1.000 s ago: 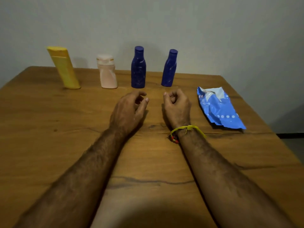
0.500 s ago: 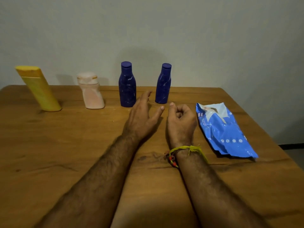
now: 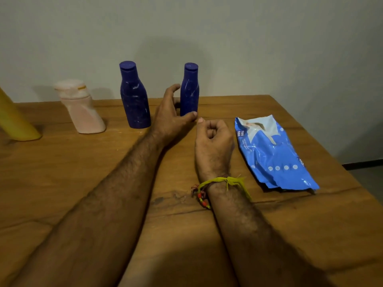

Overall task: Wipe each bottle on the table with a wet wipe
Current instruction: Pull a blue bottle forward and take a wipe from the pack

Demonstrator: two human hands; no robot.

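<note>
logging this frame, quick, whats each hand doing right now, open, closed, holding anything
left hand: open, curling around the right blue bottle, not yet closed on it.
right hand: loosely closed, holding nothing visible.

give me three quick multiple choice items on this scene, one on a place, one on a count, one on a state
1. Where does the wipes packet lie?
A. right of the right hand
B. behind the bottles
C. left of the yellow bottle

2. How many dark blue bottles stand on the table?
A. one
B. two
C. four

3. How is the left hand?
A. flat on the table
B. open around the right blue bottle
C. holding a wipe

Answers: 1 A, packet lies beside the right hand. 2 B, two blue bottles. 3 B, fingers spread at it.
</note>
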